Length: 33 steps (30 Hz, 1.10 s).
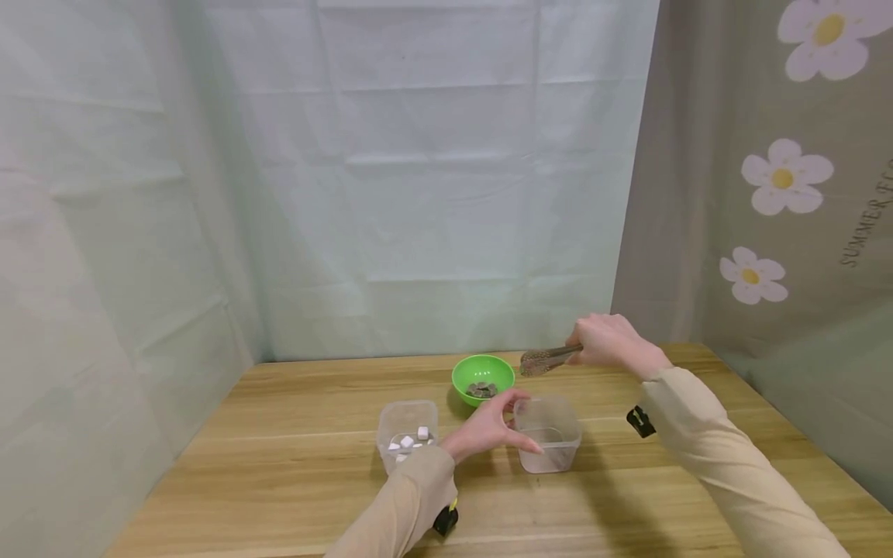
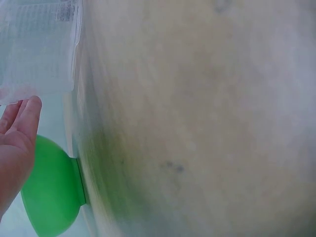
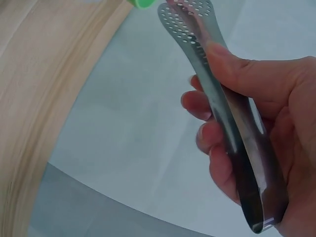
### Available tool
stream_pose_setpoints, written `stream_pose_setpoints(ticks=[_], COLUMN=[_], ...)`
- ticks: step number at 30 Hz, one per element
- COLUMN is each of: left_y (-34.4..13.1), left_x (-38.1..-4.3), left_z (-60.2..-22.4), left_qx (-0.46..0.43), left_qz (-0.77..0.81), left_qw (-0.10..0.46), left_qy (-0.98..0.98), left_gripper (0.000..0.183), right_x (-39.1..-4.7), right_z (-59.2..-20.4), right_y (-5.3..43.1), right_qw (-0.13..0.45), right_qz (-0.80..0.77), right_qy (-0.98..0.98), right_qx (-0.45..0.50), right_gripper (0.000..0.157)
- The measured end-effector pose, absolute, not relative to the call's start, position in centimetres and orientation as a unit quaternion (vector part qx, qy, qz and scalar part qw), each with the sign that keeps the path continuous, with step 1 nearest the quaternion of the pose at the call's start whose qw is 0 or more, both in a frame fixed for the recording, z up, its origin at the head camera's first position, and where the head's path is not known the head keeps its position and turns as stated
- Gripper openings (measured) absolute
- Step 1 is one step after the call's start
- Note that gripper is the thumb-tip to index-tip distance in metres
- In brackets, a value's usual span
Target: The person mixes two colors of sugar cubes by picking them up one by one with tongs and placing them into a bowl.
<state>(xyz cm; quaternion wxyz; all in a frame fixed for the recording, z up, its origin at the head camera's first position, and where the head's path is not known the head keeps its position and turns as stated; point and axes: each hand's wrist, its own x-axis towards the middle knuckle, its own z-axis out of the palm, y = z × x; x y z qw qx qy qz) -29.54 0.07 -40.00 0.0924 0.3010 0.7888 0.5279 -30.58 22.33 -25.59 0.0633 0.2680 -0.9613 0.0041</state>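
My left hand (image 1: 491,428) holds the left side of a clear plastic container (image 1: 558,457), thumb along the front and fingers toward the back. In the left wrist view, the fingertips (image 2: 32,108) meet the wall of that container (image 2: 37,49). Metal tongs (image 3: 224,113) with perforated ends are gripped by my right hand (image 3: 276,94), raised above the table to the right of a green bowl (image 1: 481,366). The tongs' ends look close together; whether anything is between them I cannot tell. Several small grey-brown pieces (image 1: 481,389) lie in the bowl.
A second clear container (image 1: 384,434) with several white cubes (image 1: 408,442) stands left of my left hand. All of it is on a wooden table (image 1: 300,434). A pale curtain (image 1: 432,194) hangs behind the table, and a flower-patterned one (image 1: 788,349) at the right.
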Motion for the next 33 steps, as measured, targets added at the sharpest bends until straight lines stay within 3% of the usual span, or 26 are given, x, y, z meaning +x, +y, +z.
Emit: stream_pose_setpoints(ticks=[5,12,22,28,33], left_y=[0.0,-0.1,0.0,0.1,0.1], left_x=[-29.5,-29.4,-29.6,-29.6,-29.6], left_z=[-39.9,-39.8,-40.0,-40.0,-40.0], left_qx=[0.298,0.299,0.301,0.306,0.31], left_qz=[0.525,0.513,0.509,0.511,0.512], left_qw=[0.09,0.086,0.083,0.081,0.082], left_qy=[0.792,0.8,0.802,0.799,0.797], left_gripper=[0.079,0.083,0.081,0.081,0.081], right_x=[-29.4,-27.4,-26.3,-26.4,-26.6], right_z=[-24.9,-23.6,-23.3,-23.7,-24.7], right_y=[23.2,23.9,23.6,22.8,22.0], right_qw=[0.067,0.059,0.025,0.007,-0.001], right_qz=[-0.001,-0.006,-0.022,-0.03,-0.063], right_qy=[-0.959,-0.959,-0.957,-0.959,-0.958], right_qx=[0.275,0.276,0.286,0.282,0.28], right_gripper=[0.028,0.008,0.019,0.009,0.01])
